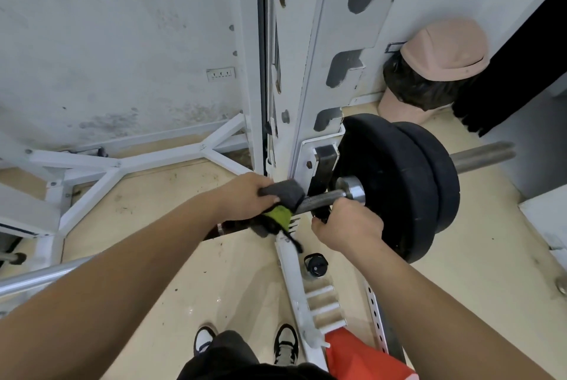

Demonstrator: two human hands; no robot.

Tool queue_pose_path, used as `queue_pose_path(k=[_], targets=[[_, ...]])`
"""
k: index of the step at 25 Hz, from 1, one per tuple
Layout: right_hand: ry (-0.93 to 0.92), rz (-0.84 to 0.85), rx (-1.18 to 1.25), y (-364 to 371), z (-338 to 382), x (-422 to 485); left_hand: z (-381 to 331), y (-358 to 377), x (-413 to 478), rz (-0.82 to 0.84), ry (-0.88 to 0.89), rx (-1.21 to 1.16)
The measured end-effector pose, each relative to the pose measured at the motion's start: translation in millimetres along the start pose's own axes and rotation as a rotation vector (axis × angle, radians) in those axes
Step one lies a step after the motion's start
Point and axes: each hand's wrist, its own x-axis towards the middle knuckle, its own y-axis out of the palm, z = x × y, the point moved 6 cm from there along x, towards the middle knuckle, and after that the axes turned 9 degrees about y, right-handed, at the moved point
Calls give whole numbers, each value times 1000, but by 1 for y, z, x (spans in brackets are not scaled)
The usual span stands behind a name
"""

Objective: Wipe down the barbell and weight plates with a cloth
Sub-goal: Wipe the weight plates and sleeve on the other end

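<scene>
Nearest to us are our own shoes (285, 346) on the pale floor (171, 303), with a small black cap-like object (316, 264) lying just beside the white rack foot (294, 281).

Above them our left hand (242, 200) is closed around a grey and lime-green cloth (280, 204), which is wrapped over the barbell shaft (322, 200) just inside the rack upright (306, 88). The loose green part hangs below the bar. Our right hand (346, 226) is curled under the shaft next to the steel collar (356, 192), fingers folded in as if steadying the bar; we cannot tell whether it grips the shaft itself or the black bracket under it.

Beyond the collar, two black weight plates (399, 189) sit side by side on the sleeve, and the bare sleeve end (484, 154) pokes out past them toward a pink lidded bin (435, 72) in the corner.

We judge the work to be on the shaft stage. The cloth is on the short stretch between rack and collar, apart from the plates. Nothing shows which parts of the bar are already wiped. The plate faces, their rims and the outer sleeve look dull and appear to be left to do.
</scene>
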Motion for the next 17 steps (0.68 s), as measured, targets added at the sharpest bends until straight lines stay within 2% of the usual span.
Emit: queue_pose_path(k=[4, 10, 14, 17], targets=[[1, -8, -3, 2, 0, -1, 30, -24, -49, 82, -171, 65], [-28, -3, -19, 1, 3, 2, -38, 28, 19, 28, -46, -39], [-43, -16, -8, 1, 0, 1, -21, 25, -5, -39, -71, 100], [-57, -22, 28, 4, -2, 1, 8, 1, -41, 16, -170, 185]])
